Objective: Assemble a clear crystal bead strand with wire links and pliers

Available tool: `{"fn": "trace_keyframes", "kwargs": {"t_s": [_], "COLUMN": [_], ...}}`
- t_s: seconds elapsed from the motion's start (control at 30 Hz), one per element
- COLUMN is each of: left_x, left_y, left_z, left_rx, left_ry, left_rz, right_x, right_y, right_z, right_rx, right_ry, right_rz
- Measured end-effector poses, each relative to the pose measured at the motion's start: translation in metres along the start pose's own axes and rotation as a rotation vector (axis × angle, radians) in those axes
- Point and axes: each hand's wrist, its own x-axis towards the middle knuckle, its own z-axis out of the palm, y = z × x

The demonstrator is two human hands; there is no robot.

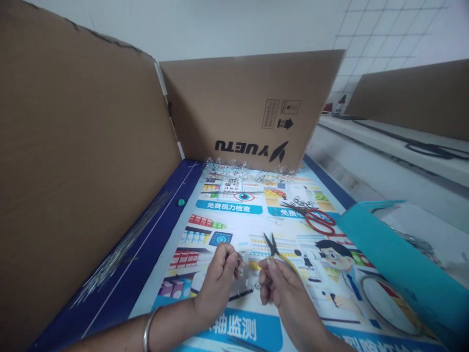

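Note:
Low in the middle of the head view, my left hand (220,274) is closed in a pinch on a strand of clear beads (241,266). A bangle circles that wrist. My right hand (278,281) pinches too, its fingertips pressed together near the other end of the beads; part of the strand and any wire in it are hard to make out. Pliers (271,244) with dark jaws and a yellow handle lie open just beyond my right hand. Farther off, red-handled scissors (319,221) rest on the printed sheet.
Clear beaded pieces (249,172) line the foot of the cardboard panel (238,98). Thin wires (124,247) lie at left beside a green lump (181,202). A teal box (399,264) stands at right near a wire coil (390,305). Another cardboard wall (80,146) rises at left.

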Motion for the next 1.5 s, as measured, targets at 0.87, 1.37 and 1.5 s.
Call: {"fn": "trace_keyframes", "kwargs": {"t_s": [0.87, 1.37, 1.5], "left_x": [0.001, 0.004, 0.003], "left_y": [0.003, 0.000, -0.002], "left_z": [-0.006, -0.014, -0.015], "left_rx": [0.079, 0.315, 0.382], "left_ry": [-0.056, -0.175, -0.185], "left_rz": [0.053, 0.139, 0.131], "right_x": [0.002, 0.011, 0.013], "right_y": [-0.001, -0.010, -0.009], "right_z": [-0.002, -0.014, -0.019], "right_rx": [-0.110, -0.484, -0.516], "right_ry": [-0.024, -0.203, -0.252], "right_rz": [-0.015, -0.063, -0.061]}}
